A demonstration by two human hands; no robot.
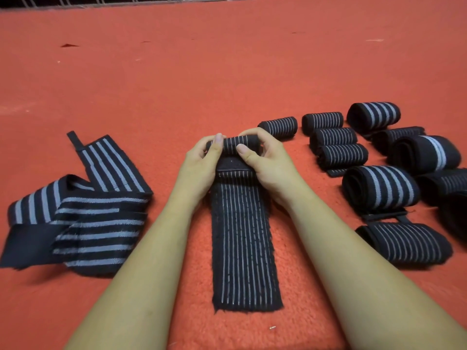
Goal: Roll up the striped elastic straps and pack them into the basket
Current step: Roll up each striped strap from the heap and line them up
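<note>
On my feed, the thin-striped strap [242,248] lies flat on the red carpet [177,72] straight ahead, running lengthwise between the two forearms. Its near edge is frayed and its far part is wound into a small rolled end [237,144]. Both hands are on that roll. The left hand [202,162] grips its left end, with the thumb lying over the top and the other fingers curled round behind. The right hand [267,160] grips the right end, its thumb pressed on the front face near the middle and its fingers wrapped over the far side. So I see the roll pinched between thumbs in front and curled fingers behind, with the two thumbs near each other but apart. Just below the roll, between the heels of the hands, a plain black patch [231,164] of the strap shows. To the left, well apart from the hands, a wide-striped strap [83,218] lies loose and folded over itself. To the right, a cluster of rolled straps [353,152] rests on the carpet, and the nearest rolled strap [279,127] sits just beyond the right hand's fingers.
</note>
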